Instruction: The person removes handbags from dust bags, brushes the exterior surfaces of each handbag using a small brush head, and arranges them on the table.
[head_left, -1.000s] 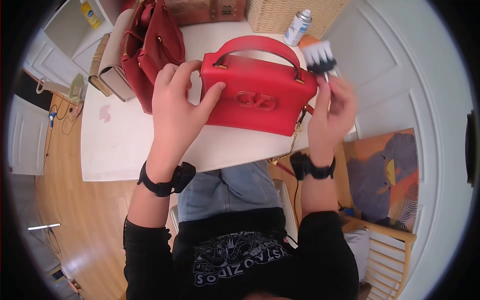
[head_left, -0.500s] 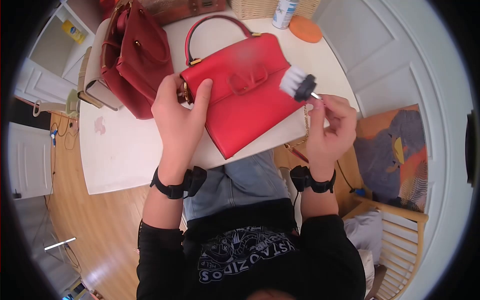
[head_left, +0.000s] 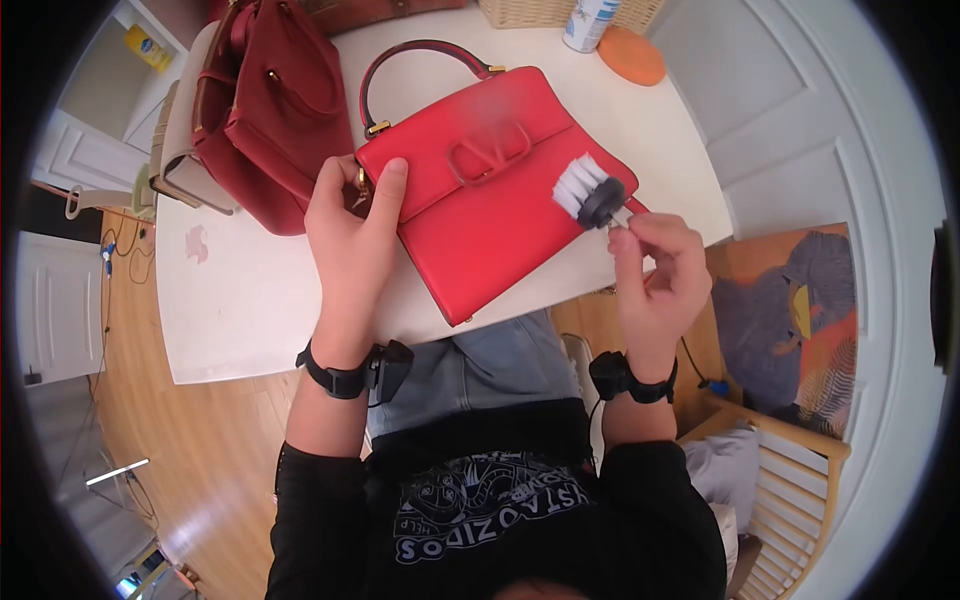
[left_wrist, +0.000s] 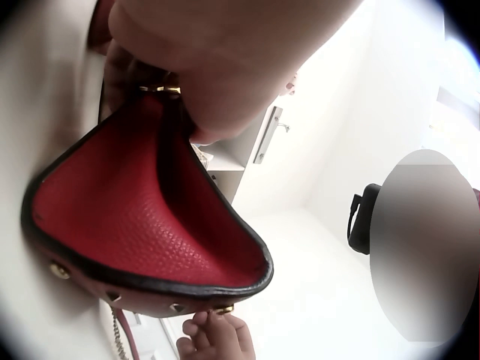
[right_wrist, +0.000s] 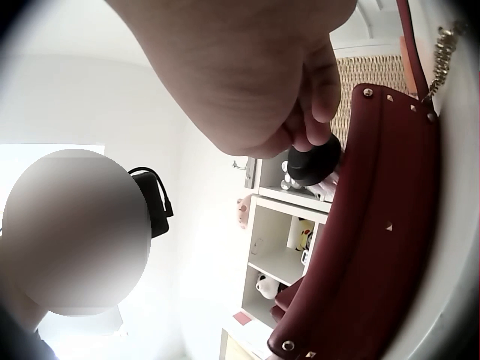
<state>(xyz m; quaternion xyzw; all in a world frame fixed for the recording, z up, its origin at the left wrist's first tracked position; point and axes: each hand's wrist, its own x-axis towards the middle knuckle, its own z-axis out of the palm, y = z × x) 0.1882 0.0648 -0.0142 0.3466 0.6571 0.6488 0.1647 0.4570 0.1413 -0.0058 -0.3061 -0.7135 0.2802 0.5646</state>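
Note:
A red handbag [head_left: 500, 200] with a raised V emblem lies tilted over the white table, its handle toward the back. The left hand [head_left: 350, 225] grips its upper left corner, thumb on the front and fingers behind. In the left wrist view the bag's side panel [left_wrist: 120, 202] folds inward below that hand. The right hand [head_left: 662, 275] pinches the short metal shank of a round brush [head_left: 590, 192], whose white bristles are over the bag's lower right front. From the right wrist view, the brush's black base [right_wrist: 313, 161] shows beside the studded bag bottom [right_wrist: 375, 217].
Darker red handbags [head_left: 275, 120] and a cream bag [head_left: 195, 130] stand at the left of the table [head_left: 235, 320]. A spray can [head_left: 590, 22], an orange round pad [head_left: 632, 56] and a wicker basket [head_left: 520, 12] are at the back. A chain strap [right_wrist: 444, 56] hangs from the bag.
The bag has turned from upright to slanted, its front facing up. The brush has moved from beside the bag's right end to over its front. The left hand has kept its grip.

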